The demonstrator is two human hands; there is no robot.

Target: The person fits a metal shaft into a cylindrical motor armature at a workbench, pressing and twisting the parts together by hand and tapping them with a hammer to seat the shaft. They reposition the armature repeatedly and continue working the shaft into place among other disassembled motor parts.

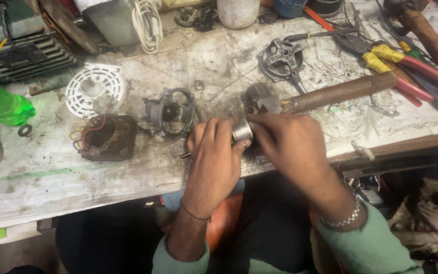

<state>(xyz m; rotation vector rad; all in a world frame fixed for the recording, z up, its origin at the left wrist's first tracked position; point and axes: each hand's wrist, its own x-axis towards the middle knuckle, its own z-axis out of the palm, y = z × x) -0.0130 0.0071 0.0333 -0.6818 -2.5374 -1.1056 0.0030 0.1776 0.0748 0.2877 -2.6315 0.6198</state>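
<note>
Both hands, left hand [214, 152] and right hand [285, 144], grip what looks like a metal cylinder [242, 130].

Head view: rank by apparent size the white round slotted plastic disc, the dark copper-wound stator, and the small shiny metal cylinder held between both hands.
1. White round slotted plastic disc
2. Dark copper-wound stator, only slightly smaller
3. Small shiny metal cylinder, clearly smallest, partly hidden by fingers

left hand [215, 152]: palm down, fingers curled, thumb pressed inward toward the right hand
right hand [289, 144]: palm down, fingertips pinched, meeting the left
forearms: angled inward, green sleeves pushed back
wrists: thin band left, beaded bracelet right
</note>
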